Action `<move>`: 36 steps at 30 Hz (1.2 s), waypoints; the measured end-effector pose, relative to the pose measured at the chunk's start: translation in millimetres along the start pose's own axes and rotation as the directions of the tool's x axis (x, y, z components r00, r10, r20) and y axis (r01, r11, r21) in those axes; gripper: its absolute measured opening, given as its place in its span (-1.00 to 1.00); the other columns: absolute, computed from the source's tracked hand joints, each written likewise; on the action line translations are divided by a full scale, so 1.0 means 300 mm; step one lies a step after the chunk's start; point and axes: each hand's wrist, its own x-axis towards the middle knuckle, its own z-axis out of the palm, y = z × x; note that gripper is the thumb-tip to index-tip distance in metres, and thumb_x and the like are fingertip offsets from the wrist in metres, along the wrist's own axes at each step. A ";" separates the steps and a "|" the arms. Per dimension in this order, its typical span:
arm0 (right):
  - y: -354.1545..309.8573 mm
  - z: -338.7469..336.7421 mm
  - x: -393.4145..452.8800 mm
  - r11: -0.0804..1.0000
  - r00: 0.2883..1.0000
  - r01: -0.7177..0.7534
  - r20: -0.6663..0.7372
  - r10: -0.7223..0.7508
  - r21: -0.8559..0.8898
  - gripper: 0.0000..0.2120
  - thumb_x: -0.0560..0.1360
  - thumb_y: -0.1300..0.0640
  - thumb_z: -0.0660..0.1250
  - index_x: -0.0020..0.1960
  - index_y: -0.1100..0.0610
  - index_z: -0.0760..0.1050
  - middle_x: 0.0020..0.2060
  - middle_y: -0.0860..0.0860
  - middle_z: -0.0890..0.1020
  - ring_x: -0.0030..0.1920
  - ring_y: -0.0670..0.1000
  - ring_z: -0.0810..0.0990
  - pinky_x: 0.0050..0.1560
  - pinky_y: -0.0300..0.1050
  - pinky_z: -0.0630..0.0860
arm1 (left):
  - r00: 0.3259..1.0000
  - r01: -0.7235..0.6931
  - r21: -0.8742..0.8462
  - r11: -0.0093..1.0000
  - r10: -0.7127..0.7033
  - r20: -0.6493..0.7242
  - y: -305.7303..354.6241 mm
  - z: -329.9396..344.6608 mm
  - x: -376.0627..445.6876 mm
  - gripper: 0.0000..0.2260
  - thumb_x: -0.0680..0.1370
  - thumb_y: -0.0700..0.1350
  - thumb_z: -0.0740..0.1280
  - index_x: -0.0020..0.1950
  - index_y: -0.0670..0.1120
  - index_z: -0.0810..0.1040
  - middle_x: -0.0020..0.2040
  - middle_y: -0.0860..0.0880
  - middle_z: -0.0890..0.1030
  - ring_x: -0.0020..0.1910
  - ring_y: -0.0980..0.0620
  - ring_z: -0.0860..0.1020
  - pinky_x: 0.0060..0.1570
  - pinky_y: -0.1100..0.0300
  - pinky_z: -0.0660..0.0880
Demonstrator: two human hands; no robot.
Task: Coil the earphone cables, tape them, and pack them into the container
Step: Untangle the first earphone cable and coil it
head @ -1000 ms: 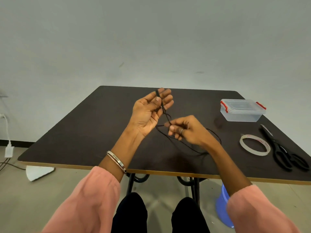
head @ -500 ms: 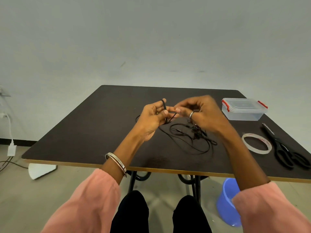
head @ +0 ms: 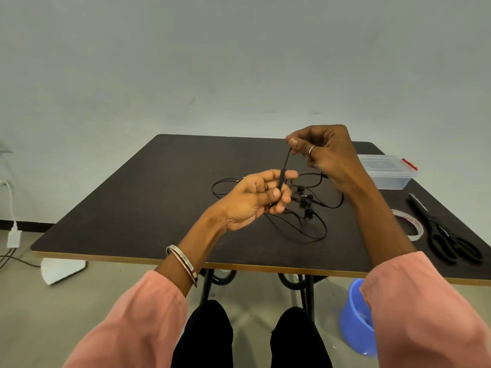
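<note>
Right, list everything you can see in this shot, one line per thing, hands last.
earphone cable: one, black, loose on the table, one stretch held up between both hands
table: one, dark brown top
container: one, clear with red clips, lid on, far right of the table
tape roll: one, clear, right side, partly behind the right forearm
scissors: one pair, black, right edge of the table
bucket: one, blue, floor under the table
charger: one, white, floor at left
bangles: silver, left wrist
left hand: pinches the cable
right hand: pinches the cable higher up
</note>
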 end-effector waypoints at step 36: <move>0.027 0.056 -0.161 0.908 0.967 0.208 0.216 -0.135 -0.365 -0.91 0.45 0.09 0.44 -0.09 0.09 0.67 -0.29 -0.02 0.69 -0.31 -0.06 0.62 -0.24 -0.11 0.58 | 0.888 -0.055 -0.023 0.998 0.038 -0.459 0.052 -0.096 0.035 -0.77 0.64 -0.34 0.11 0.29 -0.26 0.36 -0.05 -0.21 0.64 -0.13 -0.06 0.69 -0.04 0.13 0.63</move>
